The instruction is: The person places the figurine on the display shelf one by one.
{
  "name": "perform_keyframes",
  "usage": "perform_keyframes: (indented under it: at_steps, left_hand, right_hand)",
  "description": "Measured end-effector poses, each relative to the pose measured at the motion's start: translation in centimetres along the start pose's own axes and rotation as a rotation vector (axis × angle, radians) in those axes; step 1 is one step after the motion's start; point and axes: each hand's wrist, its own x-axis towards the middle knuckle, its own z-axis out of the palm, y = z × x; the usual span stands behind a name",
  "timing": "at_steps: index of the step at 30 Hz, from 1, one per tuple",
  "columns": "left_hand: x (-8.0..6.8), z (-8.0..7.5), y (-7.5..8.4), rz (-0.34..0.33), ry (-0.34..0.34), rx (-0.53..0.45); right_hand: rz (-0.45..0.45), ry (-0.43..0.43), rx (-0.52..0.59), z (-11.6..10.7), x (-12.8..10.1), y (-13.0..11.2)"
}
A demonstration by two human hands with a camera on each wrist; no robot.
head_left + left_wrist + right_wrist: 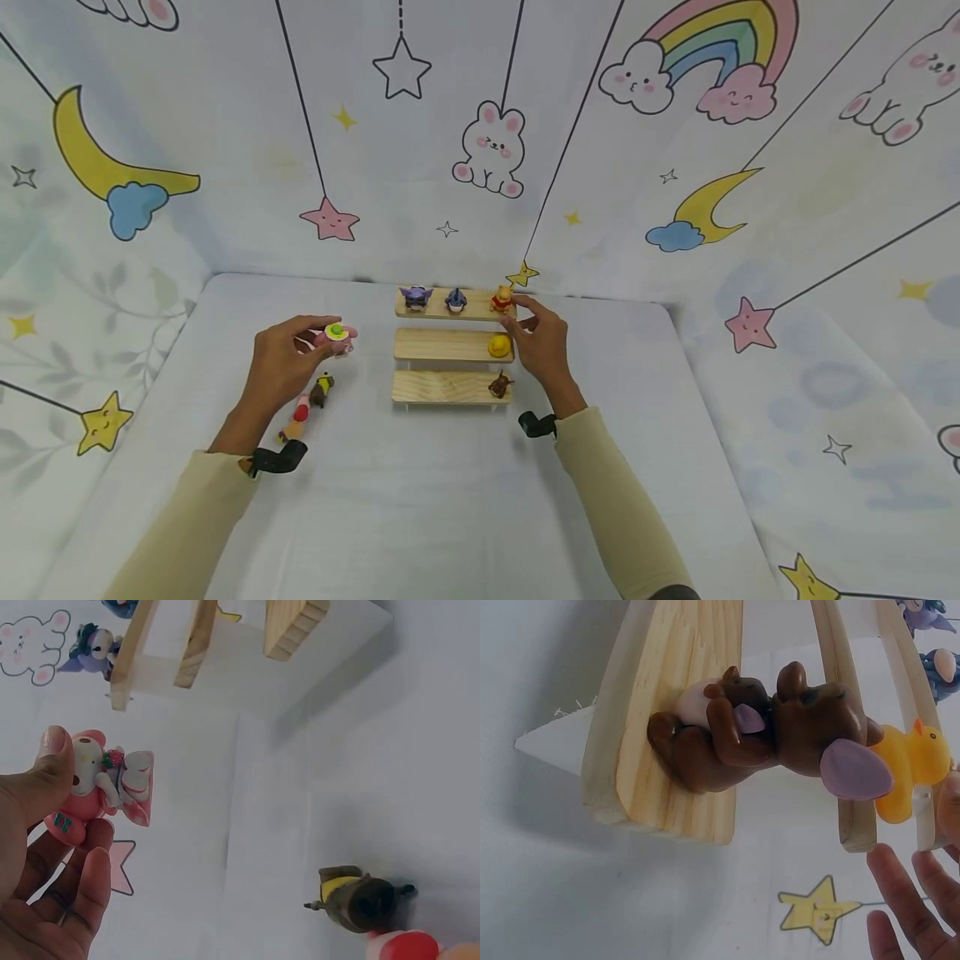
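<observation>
My left hand pinches a pink-and-white rabbit-hooded figurine between thumb and fingers, held up left of the shelves. Its face and a small strawberry show in the left wrist view. My right hand is at the right end of the top shelf, thumb and index finger pinching a yellow bear figurine in a red shirt. In the right wrist view this bear is hidden. A yellow duck sits on the middle shelf, below that hand. A brown kangaroo-like figurine sits at the right end of the bottom shelf.
A purple figurine and a blue one stand on the top shelf's left part. By my left forearm lie a brown-and-yellow figurine and a red-and-peach one. The wooden middle shelf and bottom shelf step down toward me.
</observation>
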Motion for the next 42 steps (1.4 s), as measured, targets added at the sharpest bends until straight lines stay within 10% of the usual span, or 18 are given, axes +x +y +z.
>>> perform_keyframes:
  at_steps: [19, 42]
  left_hand:
    - [0.8, 1.6, 4.2, 0.211, 0.017, -0.092]
    - [2.0, 7.0, 8.7, 0.22, -0.115, -0.197]
  right_hand:
    - [-0.007, 0.001, -0.002, 0.0, 0.0, 0.1]
    - [-0.041, 0.018, 0.013, 0.0, 0.0, 0.4]
